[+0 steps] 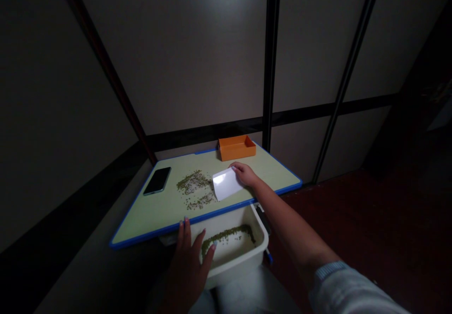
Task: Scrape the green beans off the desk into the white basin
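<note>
Holding a card (227, 185) beside loose grains (193, 182)

To handle this well, I would keep the card's free edge low and level along the table (273, 170); tilted up, it could ride over grains that small. A light, even grip should stop the sheet buckling.

The right hand (245, 174) has its fingers closed on the card's far right corner. The grains lie scattered just past the free edge, left of those fingers; whether that edge touches the table, I can't tell. The left hand (191, 260) is spread wide, gripping nothing, fingertips by the table's near edge and thumb over the tub (260, 233); contact there is unclear. Beyond the right fingers stands the box (237, 151).
</note>
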Available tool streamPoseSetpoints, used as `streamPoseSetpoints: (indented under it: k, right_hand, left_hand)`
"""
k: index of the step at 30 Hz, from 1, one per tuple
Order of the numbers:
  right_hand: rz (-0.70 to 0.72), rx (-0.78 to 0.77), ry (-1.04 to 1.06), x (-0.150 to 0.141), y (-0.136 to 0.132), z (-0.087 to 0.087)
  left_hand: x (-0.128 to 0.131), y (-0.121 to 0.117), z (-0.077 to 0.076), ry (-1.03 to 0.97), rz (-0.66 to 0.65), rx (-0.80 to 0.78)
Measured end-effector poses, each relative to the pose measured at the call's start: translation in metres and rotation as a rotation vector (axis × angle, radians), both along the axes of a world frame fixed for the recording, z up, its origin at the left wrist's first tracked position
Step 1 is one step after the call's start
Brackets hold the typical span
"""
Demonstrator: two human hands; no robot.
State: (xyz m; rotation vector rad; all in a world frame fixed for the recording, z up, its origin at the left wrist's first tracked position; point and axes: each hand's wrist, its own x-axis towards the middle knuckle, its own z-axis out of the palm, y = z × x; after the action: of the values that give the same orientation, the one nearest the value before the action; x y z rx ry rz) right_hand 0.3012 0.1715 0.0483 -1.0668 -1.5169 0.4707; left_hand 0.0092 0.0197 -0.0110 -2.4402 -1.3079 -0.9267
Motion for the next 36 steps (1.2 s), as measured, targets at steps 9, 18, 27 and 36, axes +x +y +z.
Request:
streamPoseSetpoints:
  k: [9,18,27,36]
  right_hand:
    - [-0.001,-0.002,0.009,-0.0002,-0.0002,0.0]
    - [-0.028,-0.014,0.036,0.0012,0.0012,-0.0013]
    - [0.012,0.002,0.0,0.0008,-0.0013,0.0004]
    - [0.067,0.0,-0.001,0.0025,0.0024,-0.0045]
  left_hand:
    - [0.0009,-0.0006,-0.0002,-0.021,-0.01,-0.01]
    - [0.0003,0.0001,-0.0009,0.005,0.003,0.004]
    - [0.0015,-0.0018,0.0012,0.002,0.011,-0.018]
    - [0.0038,-0.0031,0.0022,-0.002,0.015,0.025]
